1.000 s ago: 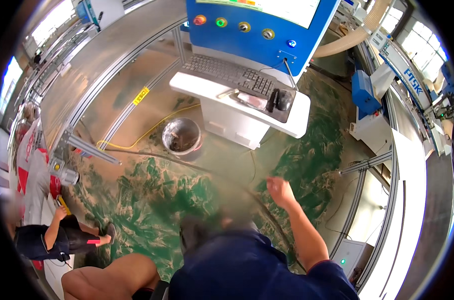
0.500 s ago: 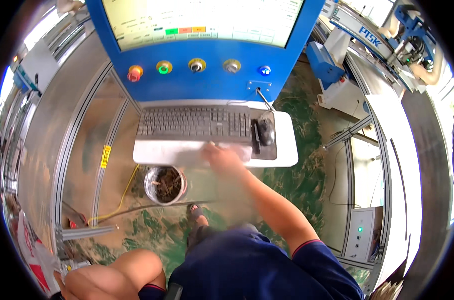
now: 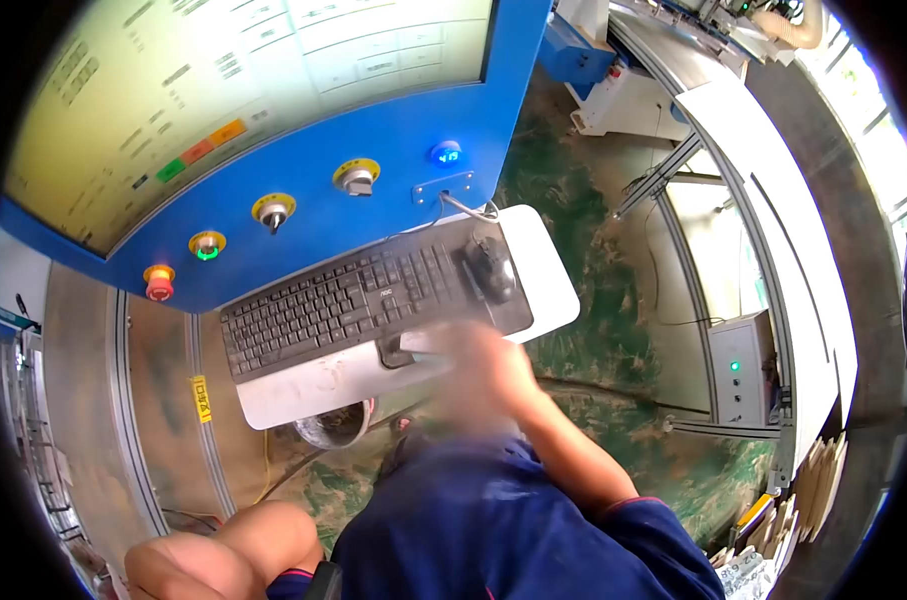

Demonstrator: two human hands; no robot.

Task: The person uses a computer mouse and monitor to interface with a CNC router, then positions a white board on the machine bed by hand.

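My right hand (image 3: 483, 375) is smeared by motion over the front edge of the white keyboard shelf (image 3: 548, 265). A dark, curved piece with a pale part (image 3: 398, 352) shows beside its fingertips, just below the black keyboard (image 3: 338, 308). Its kind, and whether the fingers hold it, I cannot make out. A black mouse (image 3: 490, 265) rests on a dark pad to the right of the keyboard. My left arm (image 3: 223, 555) is bent at the lower left; its hand is out of view.
Above the shelf stands a blue control cabinet (image 3: 303, 230) with a lit screen (image 3: 273, 90), knobs and a red push button (image 3: 159, 284). A bucket (image 3: 338, 430) sits under the shelf. Metal-framed benches flank both sides. A grey box (image 3: 743, 370) with a green light is at right.
The view has turned and shifted, so the screen now fills the upper left and the shelf appears tilted. My right hand has drawn back toward me. A dark, curved piece now shows beside it.
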